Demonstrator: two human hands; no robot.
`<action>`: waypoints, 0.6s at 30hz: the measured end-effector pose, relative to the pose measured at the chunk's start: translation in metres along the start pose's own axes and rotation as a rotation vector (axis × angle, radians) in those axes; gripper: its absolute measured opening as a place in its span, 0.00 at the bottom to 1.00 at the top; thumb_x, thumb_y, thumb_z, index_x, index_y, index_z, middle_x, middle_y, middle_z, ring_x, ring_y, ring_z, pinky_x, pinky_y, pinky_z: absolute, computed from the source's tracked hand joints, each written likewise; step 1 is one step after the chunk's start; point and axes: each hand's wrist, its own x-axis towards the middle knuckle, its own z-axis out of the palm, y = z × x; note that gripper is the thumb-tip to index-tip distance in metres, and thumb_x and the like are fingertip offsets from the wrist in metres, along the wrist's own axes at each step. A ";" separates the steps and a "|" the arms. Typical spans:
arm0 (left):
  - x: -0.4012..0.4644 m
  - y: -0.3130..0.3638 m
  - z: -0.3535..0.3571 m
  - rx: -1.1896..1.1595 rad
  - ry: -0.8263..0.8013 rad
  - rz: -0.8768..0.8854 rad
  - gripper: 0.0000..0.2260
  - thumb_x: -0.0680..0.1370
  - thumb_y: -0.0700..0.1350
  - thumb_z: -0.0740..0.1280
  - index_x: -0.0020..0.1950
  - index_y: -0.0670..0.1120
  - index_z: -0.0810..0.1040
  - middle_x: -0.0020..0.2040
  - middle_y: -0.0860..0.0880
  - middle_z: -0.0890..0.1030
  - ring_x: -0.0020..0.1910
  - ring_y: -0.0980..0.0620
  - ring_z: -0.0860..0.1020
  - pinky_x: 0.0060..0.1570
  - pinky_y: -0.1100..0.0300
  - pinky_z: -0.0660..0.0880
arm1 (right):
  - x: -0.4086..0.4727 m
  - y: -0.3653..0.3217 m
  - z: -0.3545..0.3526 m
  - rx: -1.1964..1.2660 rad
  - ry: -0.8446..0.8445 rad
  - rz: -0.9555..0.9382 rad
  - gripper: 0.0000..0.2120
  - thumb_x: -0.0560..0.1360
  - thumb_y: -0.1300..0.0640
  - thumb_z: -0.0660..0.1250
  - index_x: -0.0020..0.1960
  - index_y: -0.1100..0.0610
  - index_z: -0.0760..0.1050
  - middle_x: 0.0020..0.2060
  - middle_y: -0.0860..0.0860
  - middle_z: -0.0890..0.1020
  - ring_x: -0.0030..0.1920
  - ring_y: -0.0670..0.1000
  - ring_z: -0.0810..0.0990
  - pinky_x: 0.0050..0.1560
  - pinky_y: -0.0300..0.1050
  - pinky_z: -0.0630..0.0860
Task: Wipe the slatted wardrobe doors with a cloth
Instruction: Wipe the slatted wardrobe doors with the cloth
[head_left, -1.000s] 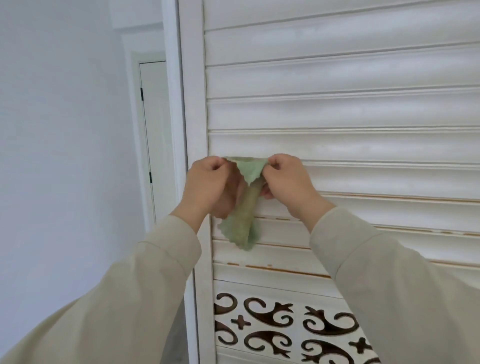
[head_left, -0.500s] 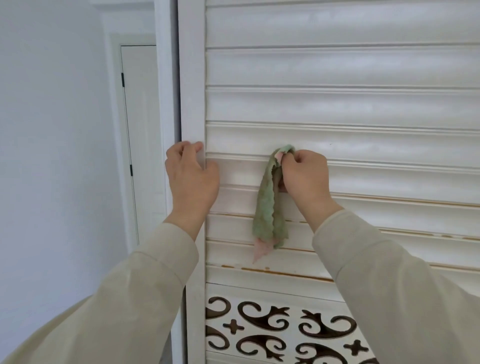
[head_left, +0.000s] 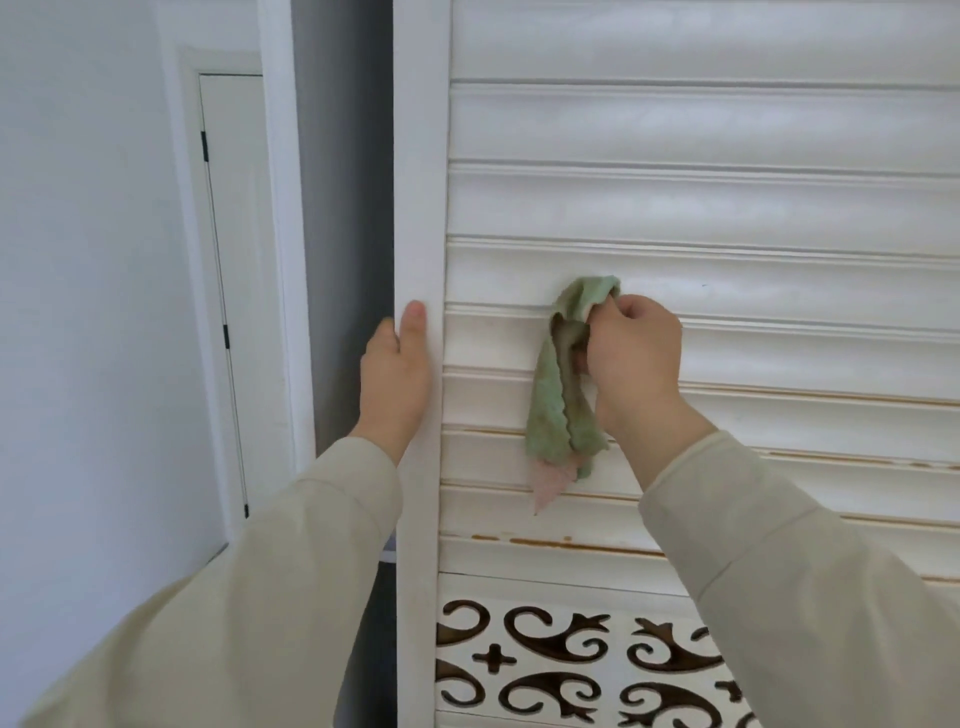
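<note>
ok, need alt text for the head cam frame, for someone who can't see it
A person's right hand grips a bunched green cloth against the white slats of a wardrobe door, while the left hand holds the door's left frame edge. Beige sleeves fill the foreground; a carved scroll panel sits below the slats.

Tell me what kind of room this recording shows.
Most likely a bedroom or hallway in a home: a white slatted wardrobe door with a carved scrollwork panel, plain painted walls, and an interior door behind.
</note>
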 end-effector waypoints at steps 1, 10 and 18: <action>0.003 -0.001 -0.002 -0.010 0.013 0.014 0.24 0.82 0.64 0.54 0.54 0.46 0.77 0.49 0.51 0.79 0.51 0.50 0.77 0.57 0.55 0.72 | -0.006 -0.002 0.009 -0.001 -0.047 -0.042 0.11 0.73 0.54 0.67 0.33 0.54 0.71 0.29 0.51 0.76 0.33 0.54 0.77 0.41 0.51 0.82; 0.018 -0.010 -0.026 -0.009 -0.023 0.025 0.23 0.80 0.67 0.53 0.53 0.50 0.76 0.51 0.50 0.79 0.51 0.51 0.77 0.57 0.52 0.72 | -0.029 0.022 0.065 -0.658 -0.241 -0.842 0.17 0.78 0.57 0.67 0.67 0.56 0.76 0.50 0.52 0.71 0.50 0.53 0.72 0.46 0.50 0.77; 0.018 -0.010 -0.028 -0.022 -0.025 0.014 0.24 0.80 0.67 0.52 0.51 0.49 0.76 0.50 0.51 0.78 0.50 0.49 0.76 0.61 0.48 0.73 | -0.027 0.040 0.063 -0.854 0.231 -0.744 0.18 0.78 0.58 0.63 0.67 0.61 0.75 0.47 0.62 0.72 0.44 0.61 0.72 0.41 0.51 0.73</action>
